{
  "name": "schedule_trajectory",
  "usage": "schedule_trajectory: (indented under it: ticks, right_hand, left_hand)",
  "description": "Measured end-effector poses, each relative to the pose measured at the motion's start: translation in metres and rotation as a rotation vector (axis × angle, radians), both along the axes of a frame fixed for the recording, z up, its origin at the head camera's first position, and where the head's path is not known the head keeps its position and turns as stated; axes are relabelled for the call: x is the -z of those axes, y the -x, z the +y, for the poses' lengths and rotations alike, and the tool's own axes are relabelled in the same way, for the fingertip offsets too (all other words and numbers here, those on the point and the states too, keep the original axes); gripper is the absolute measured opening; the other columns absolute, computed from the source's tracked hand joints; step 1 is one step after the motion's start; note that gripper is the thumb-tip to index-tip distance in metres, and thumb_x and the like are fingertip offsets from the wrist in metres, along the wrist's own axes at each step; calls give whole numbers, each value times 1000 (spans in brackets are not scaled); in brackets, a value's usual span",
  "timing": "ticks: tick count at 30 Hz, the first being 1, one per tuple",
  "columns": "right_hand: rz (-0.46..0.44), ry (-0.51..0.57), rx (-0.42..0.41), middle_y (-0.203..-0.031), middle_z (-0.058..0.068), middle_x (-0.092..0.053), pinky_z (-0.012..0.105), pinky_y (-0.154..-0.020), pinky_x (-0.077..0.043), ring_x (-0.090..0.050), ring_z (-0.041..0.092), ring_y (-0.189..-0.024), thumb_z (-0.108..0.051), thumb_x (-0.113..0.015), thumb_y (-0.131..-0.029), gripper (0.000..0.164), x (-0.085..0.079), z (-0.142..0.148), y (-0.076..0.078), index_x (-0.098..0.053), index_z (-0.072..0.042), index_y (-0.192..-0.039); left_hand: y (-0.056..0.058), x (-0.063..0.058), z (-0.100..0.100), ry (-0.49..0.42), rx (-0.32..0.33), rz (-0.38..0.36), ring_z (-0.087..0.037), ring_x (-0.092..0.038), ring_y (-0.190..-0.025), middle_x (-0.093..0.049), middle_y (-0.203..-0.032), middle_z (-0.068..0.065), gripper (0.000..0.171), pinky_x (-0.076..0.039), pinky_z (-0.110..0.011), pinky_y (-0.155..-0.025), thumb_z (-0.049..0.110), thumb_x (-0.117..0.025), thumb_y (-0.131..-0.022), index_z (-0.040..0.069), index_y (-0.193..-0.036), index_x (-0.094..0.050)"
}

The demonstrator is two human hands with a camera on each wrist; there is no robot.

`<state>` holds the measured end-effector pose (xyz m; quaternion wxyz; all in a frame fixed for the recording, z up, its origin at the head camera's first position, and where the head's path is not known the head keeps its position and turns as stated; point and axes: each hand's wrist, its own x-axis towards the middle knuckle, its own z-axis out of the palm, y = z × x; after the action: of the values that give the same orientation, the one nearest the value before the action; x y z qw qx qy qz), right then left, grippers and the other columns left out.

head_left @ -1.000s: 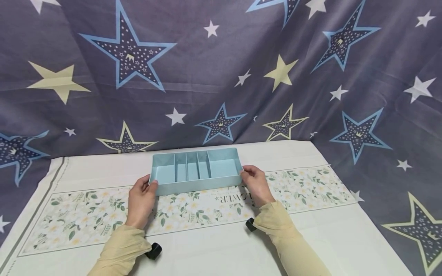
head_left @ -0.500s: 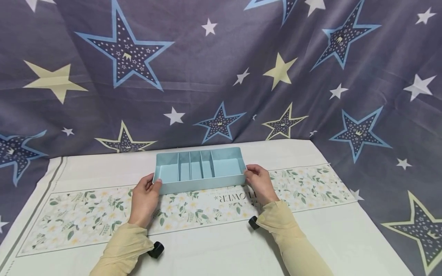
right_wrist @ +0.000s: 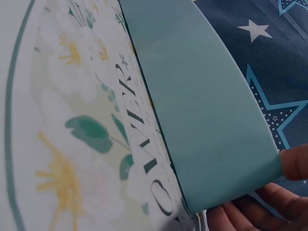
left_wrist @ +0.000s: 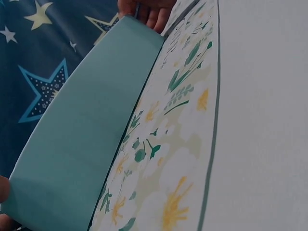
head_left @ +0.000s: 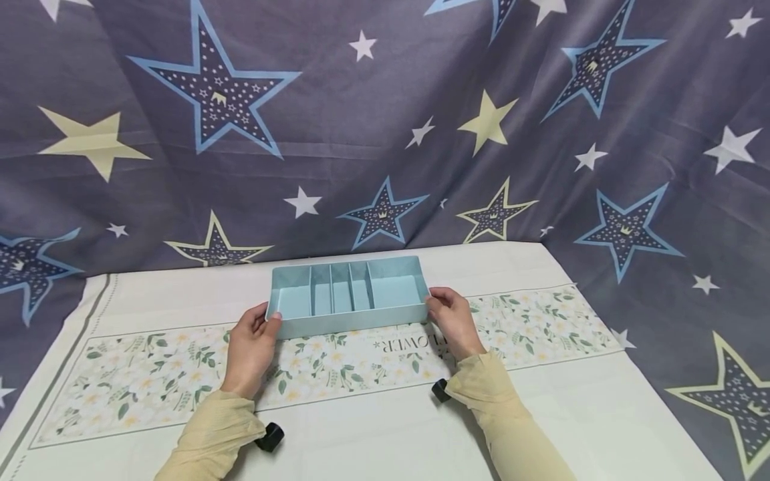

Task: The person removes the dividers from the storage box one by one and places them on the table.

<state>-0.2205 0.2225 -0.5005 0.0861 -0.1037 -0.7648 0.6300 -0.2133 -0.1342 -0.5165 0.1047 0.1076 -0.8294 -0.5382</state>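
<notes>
Organizer tray (head_left: 349, 321) of five compartments extended between left hand (head_left: 248, 351) and right hand (head_left: 454, 325), each pinching its nearer end between thumb and fingers; floral-printed tablecloth (head_left: 150, 381) showed beneath.

Tray (head_left: 349, 322) smooth, matt, seemingly plastic; backdrop (head_left: 361, 120) creased cloth

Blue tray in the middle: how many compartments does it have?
5, in a row: a wide compartment nearest the left hand, three narrow slots in the middle, and the widest compartment nearest the right hand. None seems hidden.
</notes>
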Motion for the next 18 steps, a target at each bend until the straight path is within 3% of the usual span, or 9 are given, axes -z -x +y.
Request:
schedule_trajectory:
  ticks: [18]
  right_hand:
    - [13,-30,1,-101,5,-57,34,-80,-50,-54,13,-90,-31,-55,-85,23,6,1,2,-55,-19,-105]
  left_hand:
    - [0,-3,-5,15,36,-21,-14,-46,-109,-47,-128,-7,62,-45,-36,-89,58,-45,-85,19,-133,-38]
